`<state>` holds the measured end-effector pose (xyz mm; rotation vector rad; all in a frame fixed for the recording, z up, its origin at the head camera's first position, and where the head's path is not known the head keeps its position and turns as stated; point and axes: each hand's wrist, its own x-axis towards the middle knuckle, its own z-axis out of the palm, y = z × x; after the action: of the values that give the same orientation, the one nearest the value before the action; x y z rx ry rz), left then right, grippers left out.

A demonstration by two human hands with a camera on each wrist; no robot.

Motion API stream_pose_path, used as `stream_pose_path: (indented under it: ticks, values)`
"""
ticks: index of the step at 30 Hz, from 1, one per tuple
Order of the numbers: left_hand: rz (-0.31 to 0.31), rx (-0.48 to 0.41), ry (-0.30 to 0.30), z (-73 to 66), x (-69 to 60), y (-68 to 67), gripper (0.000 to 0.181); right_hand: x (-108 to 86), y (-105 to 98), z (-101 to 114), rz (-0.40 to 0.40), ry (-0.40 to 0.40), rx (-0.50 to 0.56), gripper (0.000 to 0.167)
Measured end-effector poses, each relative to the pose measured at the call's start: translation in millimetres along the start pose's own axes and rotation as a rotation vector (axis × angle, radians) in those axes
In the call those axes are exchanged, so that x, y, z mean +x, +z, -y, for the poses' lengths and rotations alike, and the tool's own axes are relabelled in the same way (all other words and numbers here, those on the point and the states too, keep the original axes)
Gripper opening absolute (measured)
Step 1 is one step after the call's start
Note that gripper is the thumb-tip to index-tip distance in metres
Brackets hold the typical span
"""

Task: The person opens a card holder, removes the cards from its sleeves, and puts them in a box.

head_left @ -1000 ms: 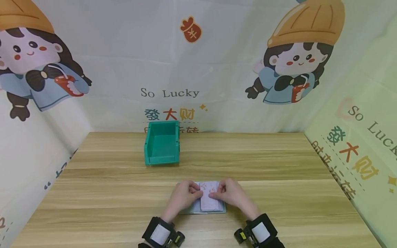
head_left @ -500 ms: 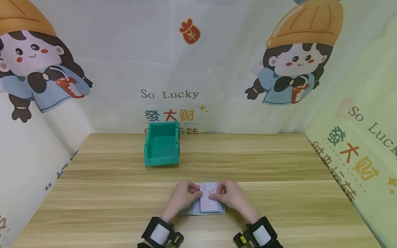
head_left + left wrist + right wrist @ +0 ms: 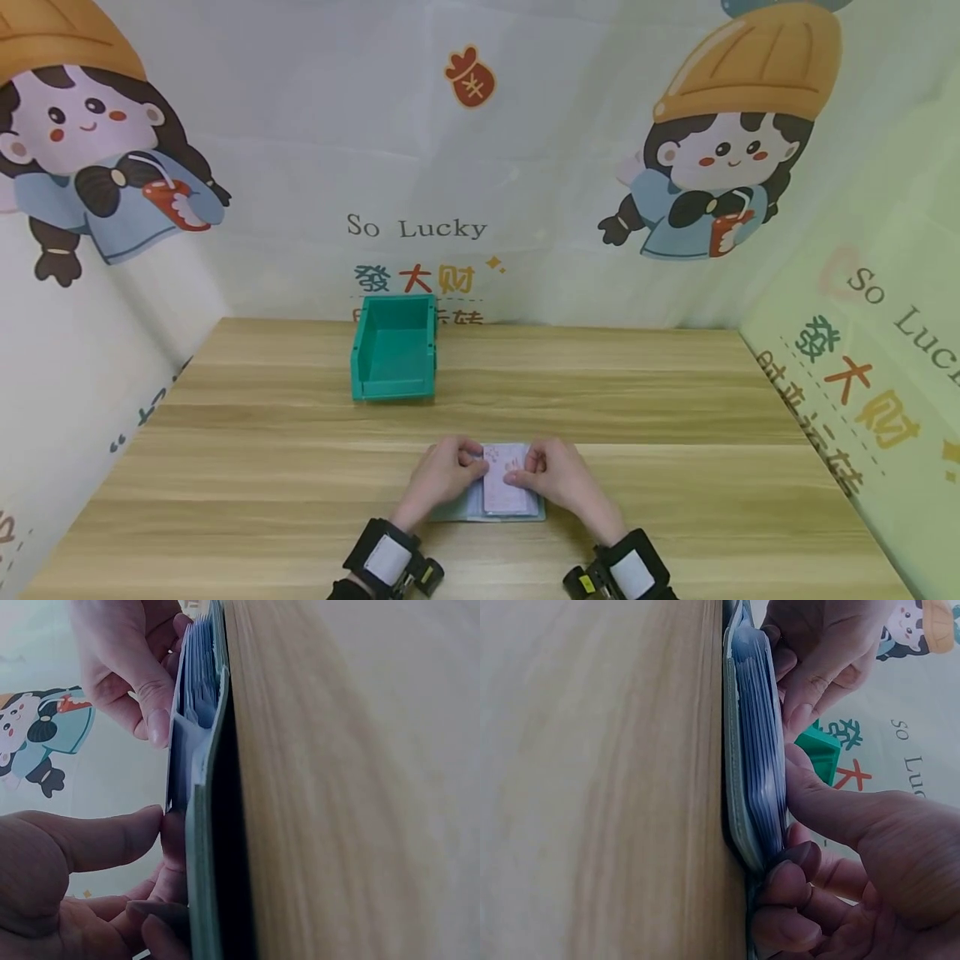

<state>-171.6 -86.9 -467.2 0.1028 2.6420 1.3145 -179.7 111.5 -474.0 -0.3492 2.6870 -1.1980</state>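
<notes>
A pale blue-green card holder [image 3: 467,507] lies open on the table, its stack of clear sleeves [image 3: 759,742] on the right half. The top page [image 3: 506,490] is pale pink with small reddish marks. My left hand [image 3: 444,473] pinches that page's left edge between thumb and finger, as the left wrist view shows. From the right, my right hand [image 3: 555,473] grips the stack near its upper edge. Its thumb [image 3: 829,802] lies on the top page and its fingers curl at the stack's edge. Both hands cover the holder's upper corners.
An open green bin [image 3: 394,358] stands at the back of the wooden table [image 3: 637,400], left of centre. Printed cloth [image 3: 540,167] hangs behind and along both sides. A black camera mount is strapped to each wrist.
Both hands keep their hold on the card holder, with almost no movement. The whole head view has shifted slightly.
</notes>
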Motion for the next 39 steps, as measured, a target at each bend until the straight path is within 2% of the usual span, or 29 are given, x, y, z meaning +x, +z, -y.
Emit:
stream_pose_path:
  ticks: [20,26,32,39]
  values:
    - [0.024,-0.028,0.002,-1.2,-1.4,-2.9,0.03,-0.3,-2.6,0.1,0.038,-0.011,-0.017,0.033]
    - [0.004,-0.038,0.014,1.4,-0.7,-2.2,0.029,-0.5,-2.4,0.5,0.045,-0.017,-0.013,0.032]
    - [-0.008,-0.047,0.035,4.6,0.2,-1.4,0.027,0.5,-1.9,0.9,0.044,0.004,-0.023,0.033]
    - [0.008,-0.089,0.046,5.6,-0.6,-3.4,0.027,0.1,-1.7,2.6,0.046,0.028,-0.036,0.033]
